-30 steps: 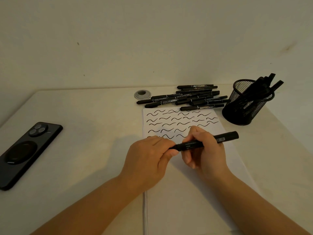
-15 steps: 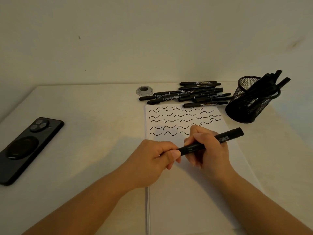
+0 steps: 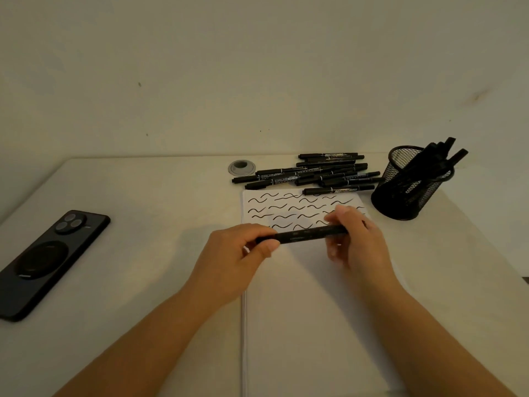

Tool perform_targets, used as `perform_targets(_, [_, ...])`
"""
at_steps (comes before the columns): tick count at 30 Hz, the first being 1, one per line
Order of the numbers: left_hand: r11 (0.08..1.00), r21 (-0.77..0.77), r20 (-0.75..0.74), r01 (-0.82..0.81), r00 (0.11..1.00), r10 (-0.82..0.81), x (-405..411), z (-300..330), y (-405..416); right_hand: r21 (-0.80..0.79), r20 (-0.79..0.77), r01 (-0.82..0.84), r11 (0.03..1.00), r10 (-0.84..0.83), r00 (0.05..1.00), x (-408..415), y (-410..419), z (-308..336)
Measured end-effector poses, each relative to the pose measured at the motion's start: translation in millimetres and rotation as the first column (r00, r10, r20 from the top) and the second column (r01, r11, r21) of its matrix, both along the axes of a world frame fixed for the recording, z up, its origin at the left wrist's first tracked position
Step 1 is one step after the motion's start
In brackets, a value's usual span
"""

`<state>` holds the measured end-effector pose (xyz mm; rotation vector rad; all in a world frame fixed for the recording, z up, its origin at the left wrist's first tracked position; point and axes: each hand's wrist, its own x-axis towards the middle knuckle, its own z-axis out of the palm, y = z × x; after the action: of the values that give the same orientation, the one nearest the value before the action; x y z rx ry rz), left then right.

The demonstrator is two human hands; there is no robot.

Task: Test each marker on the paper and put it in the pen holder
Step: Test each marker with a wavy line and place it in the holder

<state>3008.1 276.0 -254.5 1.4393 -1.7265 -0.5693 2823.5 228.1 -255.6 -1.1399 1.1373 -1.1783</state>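
Observation:
A black marker (image 3: 303,235) lies level between both hands above the white paper (image 3: 309,310). My left hand (image 3: 237,259) pinches its left end, and my right hand (image 3: 357,242) grips its right end. Rows of black squiggles fill the top of the paper. A pile of black markers (image 3: 309,173) lies on the table behind the paper. The black mesh pen holder (image 3: 412,184) stands at the right with several markers leaning in it.
A black phone (image 3: 48,259) lies face down at the left on the pale table (image 3: 157,213). A round grey grommet (image 3: 242,167) sits near the wall, left of the marker pile. The wall runs close behind the table.
The marker has swung from a tilt to nearly level, and its right end has slid back into my right hand's fingers. Both hands have kept their hold on it.

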Motion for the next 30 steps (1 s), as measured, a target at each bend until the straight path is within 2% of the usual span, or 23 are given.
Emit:
perform_targets(2, [0.999,-0.023,0.026,-0.045,0.999,0.045,3,0,-1,-0.09,-0.151,0.07,0.993,-0.083,0.985,-7,-6,3])
perform_targets(4, [0.997,-0.039,0.073,-0.073,0.994,0.075,5,2,-3,-0.241,-0.413,-0.05,0.969,-0.055,0.909,-11,-7,7])
perform_targets(6, [0.996,-0.065,0.158,-0.066,0.984,0.076,5,6,-7,-0.344,-0.681,-0.293,0.892,-0.022,0.732,-11,-5,11])
perform_targets(7, [0.995,-0.084,0.208,-0.052,0.976,0.068,3,10,-9,-0.384,-0.768,-0.393,0.836,-0.053,0.638,-11,-4,13])
perform_targets(9, [0.99,-0.137,0.311,-0.016,0.949,0.059,-2,20,-13,-0.462,-0.835,-0.508,0.727,-0.164,0.525,-14,-4,19])
perform_targets(11, [0.979,-0.199,0.407,0.031,0.912,0.054,-10,32,-20,-0.515,-0.838,-0.551,0.657,-0.25,0.484,-20,-6,28])
perform_targets(14, [0.963,-0.248,0.486,0.103,0.874,0.031,-25,49,-31,-0.548,-0.83,-0.579,0.603,-0.305,0.468,-30,-10,38])
perform_targets(16, [0.946,-0.288,0.524,0.149,0.852,0.026,-36,61,-40,-0.566,-0.821,-0.561,0.604,-0.347,0.454,-39,-14,45])
perform_targets(18, [0.942,-0.29,0.489,0.168,0.873,-0.005,-46,73,-51,-0.589,-0.802,-0.499,0.635,-0.386,0.456,-51,-20,53])
perform_targets(22, [0.982,-0.172,0.367,0.082,0.93,-0.013,-52,84,-94,-0.611,-0.705,-0.208,0.764,-0.405,0.583,-80,-37,73])
perform_targets(26, [0.999,0.011,0.497,-0.043,0.867,0.032,-45,77,-150,-0.636,-0.484,0.063,0.769,-0.461,0.744,-103,-50,92])
perform_targets(30, [0.979,0.18,0.581,-0.099,0.813,-0.024,-40,65,-192,-0.618,-0.389,0.185,0.764,-0.501,0.773,-117,-59,98])
